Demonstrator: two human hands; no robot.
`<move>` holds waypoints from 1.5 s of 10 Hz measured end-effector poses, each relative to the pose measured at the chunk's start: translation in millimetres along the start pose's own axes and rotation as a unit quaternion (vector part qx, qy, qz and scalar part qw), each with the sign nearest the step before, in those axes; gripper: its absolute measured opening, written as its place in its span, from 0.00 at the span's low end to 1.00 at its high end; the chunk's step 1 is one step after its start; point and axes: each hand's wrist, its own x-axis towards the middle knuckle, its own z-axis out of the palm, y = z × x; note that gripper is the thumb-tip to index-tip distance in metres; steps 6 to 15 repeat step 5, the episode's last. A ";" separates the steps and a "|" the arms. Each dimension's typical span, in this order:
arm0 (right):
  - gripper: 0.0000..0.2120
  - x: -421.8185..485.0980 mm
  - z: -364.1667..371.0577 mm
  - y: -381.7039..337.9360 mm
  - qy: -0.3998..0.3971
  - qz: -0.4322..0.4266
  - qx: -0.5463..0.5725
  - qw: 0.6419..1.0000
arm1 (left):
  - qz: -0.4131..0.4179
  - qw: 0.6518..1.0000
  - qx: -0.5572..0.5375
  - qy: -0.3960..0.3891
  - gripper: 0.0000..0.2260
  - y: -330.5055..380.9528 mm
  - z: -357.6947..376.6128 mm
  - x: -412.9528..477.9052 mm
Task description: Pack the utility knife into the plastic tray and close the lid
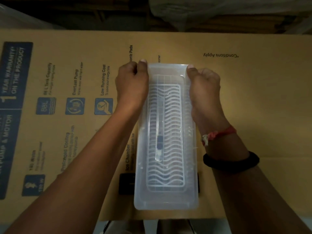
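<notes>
Utility knife [159, 130] is lying inside the tray [166, 202]; both hands' fingers [142, 62] are pinching the lid [167, 69] at twelve o'clock; pressing evenly should seat it.

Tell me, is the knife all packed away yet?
Nearly. The utility knife already lies inside the plastic tray, on its wavy white grid, and the clear lid sits over it. Right now the left hand and right hand press the lid's far corners. What is left: I cannot tell whether the near end has snapped shut, so that may need pressing too.
</notes>
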 end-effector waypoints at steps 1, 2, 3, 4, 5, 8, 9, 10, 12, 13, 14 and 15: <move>0.13 -1.7 -1.5 1.2 -0.006 0.002 0.007 1.000 | 0.003 1.000 -0.001 0.005 0.22 0.7 0.2 -2.2; 0.13 -3.3 -2.7 1.7 -0.011 0.014 0.021 1.000 | 0.004 1.000 0.006 0.010 0.21 1.7 -1.0 -4.1; 0.11 -5.2 -2.8 -1.6 0.004 -0.001 -0.003 1.000 | -0.006 1.000 0.011 0.013 0.19 7.7 -2.9 -7.4; 0.13 -10.8 -3.0 -7.2 0.018 -0.066 -0.064 0.996 | -0.016 1.000 0.007 0.022 0.16 15.0 -7.1 -10.7; 0.26 -24.5 -9.7 -15.6 0.026 -0.182 -0.236 0.954 | 0.028 0.993 0.103 0.043 0.16 23.9 -19.2 -19.1; 0.26 -24.5 -9.7 -15.6 0.026 -0.182 -0.236 0.954 | 0.028 0.993 0.103 0.043 0.16 23.9 -19.2 -19.1; 0.26 -24.5 -9.7 -15.6 0.026 -0.182 -0.236 0.954 | 0.028 0.993 0.103 0.043 0.16 23.9 -19.2 -19.1; 0.26 -24.5 -9.7 -15.6 0.026 -0.182 -0.236 0.954 | 0.028 0.993 0.103 0.043 0.16 23.9 -19.2 -19.1; 0.26 -24.5 -9.7 -15.6 0.026 -0.182 -0.236 0.954 | 0.028 0.993 0.103 0.043 0.16 23.9 -19.2 -19.1; 0.26 -24.5 -9.7 -15.6 0.026 -0.182 -0.236 0.954 | 0.028 0.993 0.103 0.043 0.16 23.9 -19.2 -19.1; 0.26 -24.5 -9.7 -15.6 0.026 -0.182 -0.236 0.954 | 0.028 0.993 0.103 0.043 0.16 23.9 -19.2 -19.1; 0.26 -24.5 -9.7 -15.6 0.026 -0.182 -0.236 0.954 | 0.028 0.993 0.103 0.043 0.16 23.9 -19.2 -19.1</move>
